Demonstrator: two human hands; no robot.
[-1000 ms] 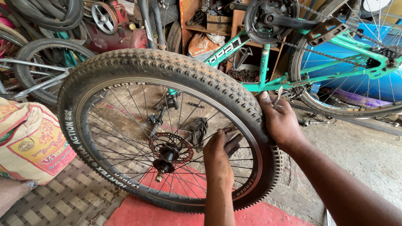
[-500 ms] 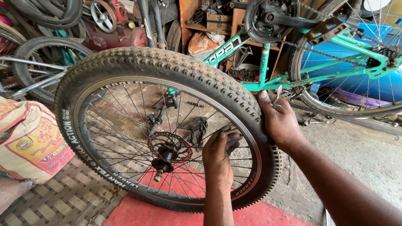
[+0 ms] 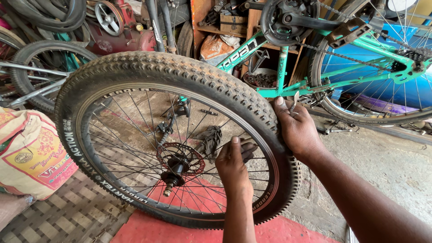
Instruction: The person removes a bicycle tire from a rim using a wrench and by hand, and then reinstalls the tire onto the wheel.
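A bicycle wheel with a knobby black tyre (image 3: pixel 180 74) stands upright in front of me, its spokes and hub (image 3: pixel 174 170) with a brake disc facing me. My right hand (image 3: pixel 297 130) grips the tyre tread on the right side, thumb across the knobs. My left hand (image 3: pixel 234 164) reaches through to the inner rim on the same side, fingers curled around the spokes near the rim. The bottom of the tyre rests on a red mat (image 3: pixel 189 231).
An upside-down green bicycle frame (image 3: pixel 288 76) with crank and chain stands behind the wheel. A printed sack (image 3: pixel 31 153) lies at the left on a checked mat. Another wheel (image 3: pixel 40 67), tyres and a red machine (image 3: pixel 121 31) crowd the back left. Concrete floor (image 3: pixel 387 166) lies at right.
The wheel has shifted a little in my view, and my left hand has slid slightly along the rim. My right hand keeps its grip on the tyre.
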